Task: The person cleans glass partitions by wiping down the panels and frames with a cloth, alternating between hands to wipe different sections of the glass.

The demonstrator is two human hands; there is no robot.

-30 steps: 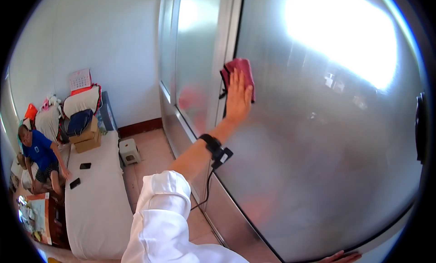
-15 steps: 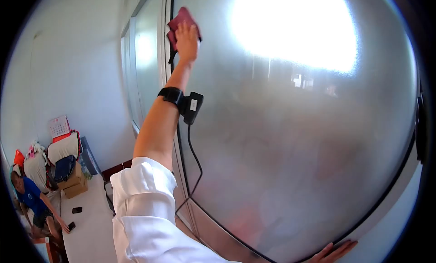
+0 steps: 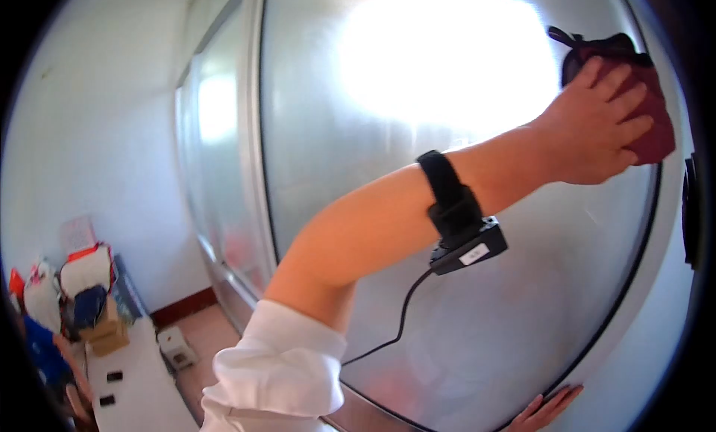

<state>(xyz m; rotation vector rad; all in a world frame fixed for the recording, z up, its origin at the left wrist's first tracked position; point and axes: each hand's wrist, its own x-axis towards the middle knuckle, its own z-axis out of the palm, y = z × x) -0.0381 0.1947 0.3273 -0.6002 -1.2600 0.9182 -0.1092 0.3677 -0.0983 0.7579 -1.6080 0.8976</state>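
My left hand (image 3: 589, 130) presses a maroon cloth (image 3: 656, 126) with black edging and a black loop against the upper right of a large frosted glass panel (image 3: 462, 312). Its fingers are spread over the cloth, which hides part of the panel's dark edge. A black device (image 3: 470, 245) with a cable is strapped to my left forearm, below a rolled white sleeve (image 3: 283, 357). Low at the right, my right hand (image 3: 548, 409) rests with fingers stretched out on the frame at the panel's bottom edge; the rest of that hand is out of view.
At the lower left, a person in a blue shirt (image 3: 48, 350) sits by a pale surface (image 3: 142, 372) bearing two phones. Cardboard boxes (image 3: 108, 335) and bundles are stacked behind. A whitish box (image 3: 177, 348) stands on the floor. Bright glare covers the panel's upper part.
My left hand has swept the cloth from the panel's upper left edge across to its upper right. My right hand stays at the bottom edge. The view has shifted slightly.
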